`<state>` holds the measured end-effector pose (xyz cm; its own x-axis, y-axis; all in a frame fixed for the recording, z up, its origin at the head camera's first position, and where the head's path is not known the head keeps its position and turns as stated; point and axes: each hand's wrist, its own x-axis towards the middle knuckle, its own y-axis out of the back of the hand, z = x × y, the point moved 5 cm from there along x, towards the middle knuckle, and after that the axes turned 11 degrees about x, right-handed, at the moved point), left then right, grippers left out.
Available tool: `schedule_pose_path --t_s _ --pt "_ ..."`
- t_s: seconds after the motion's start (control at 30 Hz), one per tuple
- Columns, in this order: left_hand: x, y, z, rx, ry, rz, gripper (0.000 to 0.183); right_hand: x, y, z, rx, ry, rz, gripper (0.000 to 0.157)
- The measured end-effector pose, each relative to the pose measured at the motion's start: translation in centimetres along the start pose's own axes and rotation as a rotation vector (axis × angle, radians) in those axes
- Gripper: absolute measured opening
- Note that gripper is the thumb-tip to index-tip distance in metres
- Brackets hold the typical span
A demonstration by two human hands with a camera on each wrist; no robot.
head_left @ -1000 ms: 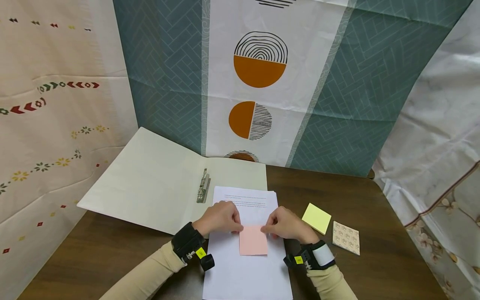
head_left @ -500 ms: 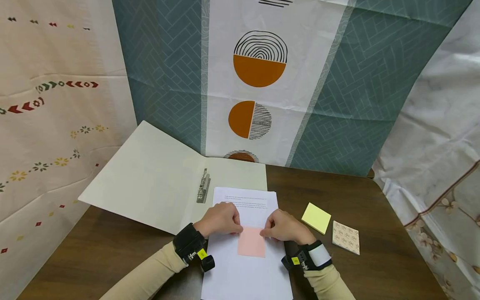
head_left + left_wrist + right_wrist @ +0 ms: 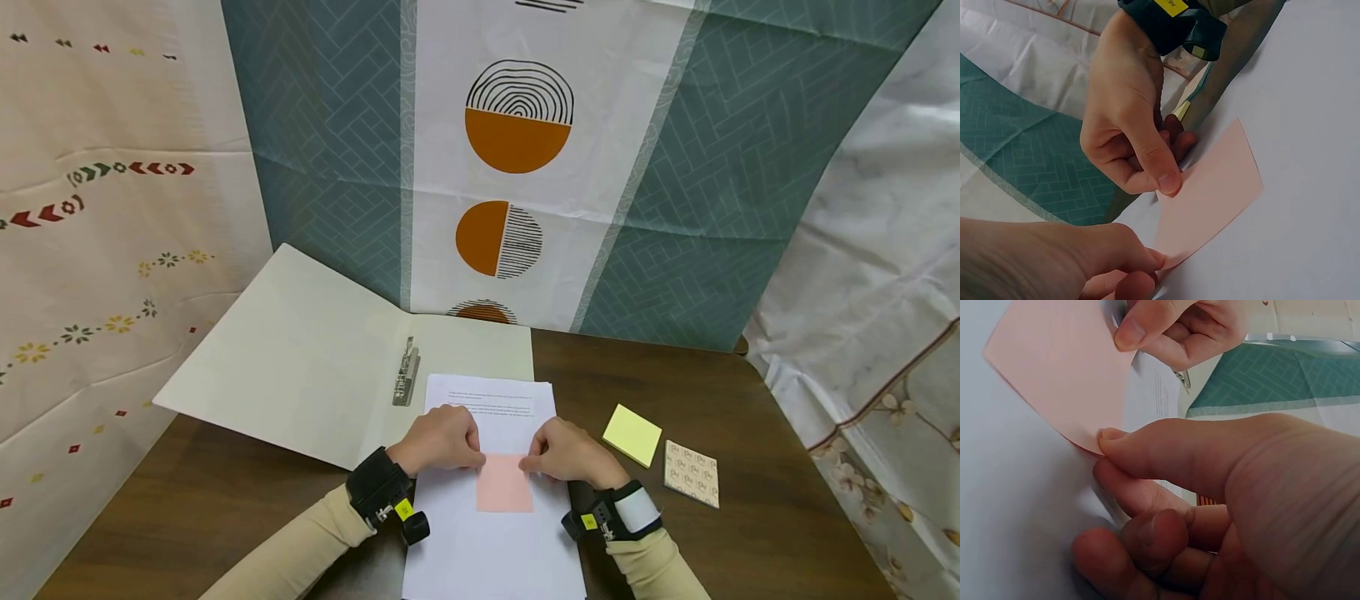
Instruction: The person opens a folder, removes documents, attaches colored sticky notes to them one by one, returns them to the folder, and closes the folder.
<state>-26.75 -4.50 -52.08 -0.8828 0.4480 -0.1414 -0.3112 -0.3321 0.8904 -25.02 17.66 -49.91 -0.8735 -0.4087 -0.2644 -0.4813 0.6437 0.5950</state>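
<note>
A pink sticky note [image 3: 505, 487] is stretched between my two hands over a stack of white paper [image 3: 491, 550]. My left hand [image 3: 442, 437] pinches its upper left corner between thumb and forefinger. The upper right corner is pinched by my right hand [image 3: 570, 452]. Up close in the left wrist view the note [image 3: 1210, 187] bends a little near the held corner. In the right wrist view, its free end [image 3: 1029, 356] spreads out over the paper. Lines of printed text show on the top sheet, beyond the hands; the note's underside is hidden.
Behind the paper lies an open white binder [image 3: 300, 358] with a metal clip [image 3: 407, 375]. A yellow sticky-note pad [image 3: 632, 435] and a patterned square pad [image 3: 691, 473] lie on the brown table [image 3: 750, 550] at right. Hanging cloths enclose the back and sides.
The pink note has shifted very slightly to the left and down, and my right hand has moved a little left with it. Both hands keep their pinch.
</note>
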Motion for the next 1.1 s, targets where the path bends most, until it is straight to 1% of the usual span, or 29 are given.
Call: schedule_pose_path --t_s 0.03,0.07,0.13,0.17,0.27,0.3,0.37,0.43,0.7,0.83,0.97,1.1 --pt "-0.1 0.1 0.1 0.0 -0.005 0.004 0.025 -0.1 0.0 -0.1 -0.005 0.005 0.007 0.027" --pt "-0.1 0.1 0.1 0.005 -0.005 0.002 0.025 0.1 0.0 0.3 -0.015 0.022 0.01 0.026" --pt "-0.1 0.1 0.1 0.012 -0.008 0.005 0.024 -0.1 0.0 0.1 -0.022 0.037 0.021 0.026" --pt "-0.1 0.1 0.1 0.011 -0.011 0.011 0.024 -0.3 0.1 -0.4 -0.011 0.026 0.027 0.026" --pt "0.0 0.0 0.0 0.01 -0.01 0.015 0.024 -0.7 0.1 -1.1 -0.001 0.016 0.034 0.025" --pt "0.0 -0.1 0.0 0.007 -0.011 0.019 0.024 -1.2 0.2 -2.0 0.013 -0.011 0.039 0.025" --pt "0.0 -0.1 0.0 0.006 -0.01 0.024 0.025 -1.5 0.2 -2.7 0.019 -0.033 0.048 0.025" --pt "0.0 -0.2 0.0 0.011 -0.006 0.026 0.025 -1.6 0.1 -2.9 0.01 -0.045 0.058 0.025" --pt "-0.1 0.0 0.1 0.021 0.004 0.03 0.026 -1.8 -0.1 -3.1 0.006 -0.083 0.086 0.027" --pt "-0.2 0.0 0.0 0.033 0.01 0.042 0.03 -1.9 -0.1 -3.0 0.005 -0.102 0.102 0.032" --pt "-0.1 -0.1 -0.1 0.032 0.007 0.051 0.032 -1.9 0.0 -3.0 0.002 -0.107 0.113 0.035" --pt "-0.2 0.1 0.1 0.019 0.0 0.037 0.034 -2.0 0.0 -3.2 -0.003 -0.098 0.112 0.033"
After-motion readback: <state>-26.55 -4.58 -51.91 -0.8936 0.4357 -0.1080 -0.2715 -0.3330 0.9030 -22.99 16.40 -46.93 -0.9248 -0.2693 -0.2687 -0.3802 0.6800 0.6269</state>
